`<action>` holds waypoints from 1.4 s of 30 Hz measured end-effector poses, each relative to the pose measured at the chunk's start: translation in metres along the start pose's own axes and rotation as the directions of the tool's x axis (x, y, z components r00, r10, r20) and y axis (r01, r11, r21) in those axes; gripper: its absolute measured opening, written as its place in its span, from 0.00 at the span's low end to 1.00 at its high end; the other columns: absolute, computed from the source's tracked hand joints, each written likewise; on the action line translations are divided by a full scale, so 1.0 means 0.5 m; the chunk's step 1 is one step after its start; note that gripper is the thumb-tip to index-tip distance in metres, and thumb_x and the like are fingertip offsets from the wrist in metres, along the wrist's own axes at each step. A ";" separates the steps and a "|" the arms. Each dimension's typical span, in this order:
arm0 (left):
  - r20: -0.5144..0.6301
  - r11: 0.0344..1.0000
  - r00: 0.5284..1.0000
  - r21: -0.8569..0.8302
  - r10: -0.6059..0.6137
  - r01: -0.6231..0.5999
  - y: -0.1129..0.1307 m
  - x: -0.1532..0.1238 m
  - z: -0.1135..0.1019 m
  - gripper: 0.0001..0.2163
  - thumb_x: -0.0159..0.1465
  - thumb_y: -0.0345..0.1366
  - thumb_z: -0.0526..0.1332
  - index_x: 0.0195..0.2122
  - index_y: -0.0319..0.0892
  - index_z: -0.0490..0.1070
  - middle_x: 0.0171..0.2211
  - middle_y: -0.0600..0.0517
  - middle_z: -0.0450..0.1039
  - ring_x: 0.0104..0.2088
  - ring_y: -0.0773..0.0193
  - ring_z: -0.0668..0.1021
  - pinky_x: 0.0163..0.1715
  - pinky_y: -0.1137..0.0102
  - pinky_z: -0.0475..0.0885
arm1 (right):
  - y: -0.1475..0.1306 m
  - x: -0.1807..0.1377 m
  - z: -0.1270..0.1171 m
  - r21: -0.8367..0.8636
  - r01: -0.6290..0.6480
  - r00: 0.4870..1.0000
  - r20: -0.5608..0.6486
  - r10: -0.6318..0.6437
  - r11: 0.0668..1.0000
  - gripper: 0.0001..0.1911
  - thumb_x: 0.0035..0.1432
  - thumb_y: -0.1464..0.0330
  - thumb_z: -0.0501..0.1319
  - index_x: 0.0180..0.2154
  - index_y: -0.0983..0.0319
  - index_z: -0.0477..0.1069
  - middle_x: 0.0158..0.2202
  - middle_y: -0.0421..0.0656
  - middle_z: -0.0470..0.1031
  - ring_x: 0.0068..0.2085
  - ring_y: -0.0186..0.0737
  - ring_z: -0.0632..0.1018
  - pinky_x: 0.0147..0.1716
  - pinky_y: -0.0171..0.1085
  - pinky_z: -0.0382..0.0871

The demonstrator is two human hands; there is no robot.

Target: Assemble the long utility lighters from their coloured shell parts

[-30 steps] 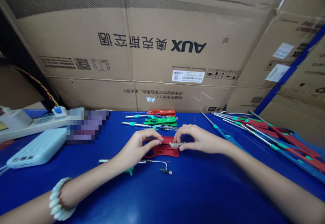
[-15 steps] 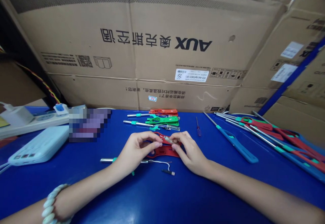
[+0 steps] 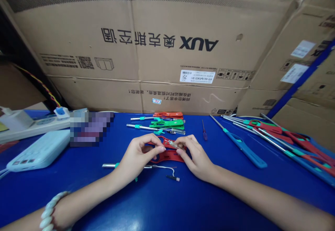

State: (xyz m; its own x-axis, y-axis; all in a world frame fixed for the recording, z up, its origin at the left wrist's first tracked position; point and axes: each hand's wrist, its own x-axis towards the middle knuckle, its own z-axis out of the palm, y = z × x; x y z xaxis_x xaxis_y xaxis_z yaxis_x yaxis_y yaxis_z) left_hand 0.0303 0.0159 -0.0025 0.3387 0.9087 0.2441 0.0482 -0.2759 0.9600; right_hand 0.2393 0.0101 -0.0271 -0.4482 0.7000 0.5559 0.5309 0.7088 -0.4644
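Right hand [image 3: 197,157] pinches a small clear piece [image 3: 173,144], long axis slanting toward the desk [image 3: 196,203]'s far-left corner, tip near the left hand [image 3: 141,154], whose hold I cannot tell.

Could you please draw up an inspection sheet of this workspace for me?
Surface: blue table, glossy.
Job's things: red handle halves by the hands; metal tube, partly hidden by the left arm.
Clutter: screwdriver, blue lighter and lighter pile to the right; green handle and orange handle behind; power bank to the left.
Hands: right hand pinches a clear plastic piece; left hand has its fingers together, contents unclear.
Cables: white wire from the tube to a dark piece; red-and-yellow wire to the power strip.
Surroundings: cardboard stands behind, its print upside down.
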 end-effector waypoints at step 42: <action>0.249 0.995 0.964 0.058 -0.097 0.085 -0.026 -0.016 0.005 0.14 0.68 0.45 0.50 0.32 0.41 0.62 0.24 0.57 0.60 0.23 0.69 0.64 0.23 0.75 0.61 | -0.001 0.002 0.007 -0.266 0.234 0.972 0.086 -0.219 0.935 0.13 0.69 0.72 0.43 0.42 0.65 0.65 0.34 0.46 0.73 0.32 0.40 0.69 0.32 0.38 0.58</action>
State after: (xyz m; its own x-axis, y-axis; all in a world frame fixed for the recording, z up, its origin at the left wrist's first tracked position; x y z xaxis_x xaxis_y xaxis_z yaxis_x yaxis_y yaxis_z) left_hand 0.0295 0.0115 -0.0174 0.5558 0.8242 0.1084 0.1311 -0.2157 0.9676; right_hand 0.2360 0.0110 -0.0287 -0.6138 0.5329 0.5825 0.5830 0.8035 -0.1208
